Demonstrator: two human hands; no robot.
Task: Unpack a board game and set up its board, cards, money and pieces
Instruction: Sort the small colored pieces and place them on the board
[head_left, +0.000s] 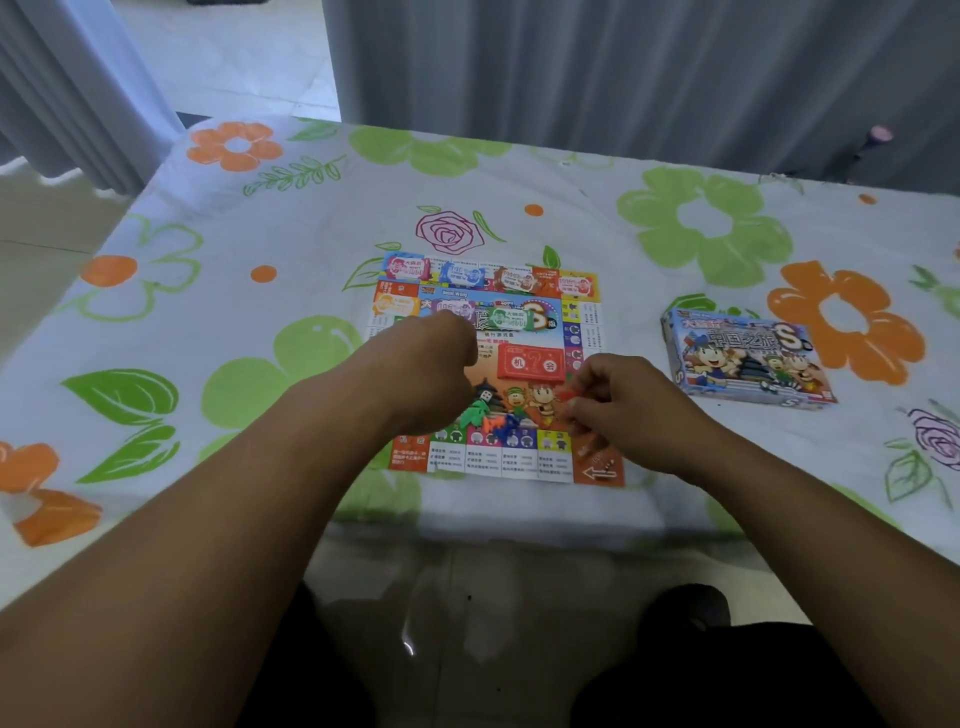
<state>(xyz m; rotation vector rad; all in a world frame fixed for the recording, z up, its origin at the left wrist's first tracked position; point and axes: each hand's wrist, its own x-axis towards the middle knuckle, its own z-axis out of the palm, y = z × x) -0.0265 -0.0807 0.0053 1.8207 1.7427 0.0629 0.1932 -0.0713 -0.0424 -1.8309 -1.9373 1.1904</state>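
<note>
**Board game laid out on a flowered table**

A table draped in a white cloth (311, 208) printed with green and orange flowers stands before grey curtains (571, 67), with pale floor tiles (223, 52) visible beyond. The game board (519, 462) lies flat at the centre of the cloth. Stacks of paper money (410, 266) are lined along its far edge and upper middle, and a red card deck (531, 362) sits near its centre. A white die (487, 396) and a cluster of green, orange and blue pieces (493, 422) rest towards the near edge. The game box (748, 358) lies well apart to the right. The left hand (436, 364) hovers over the board, fingers curled under; whether they hold anything cannot be told. The right hand (623, 405) pinches a small red piece (569, 396) at its fingertips.
</note>
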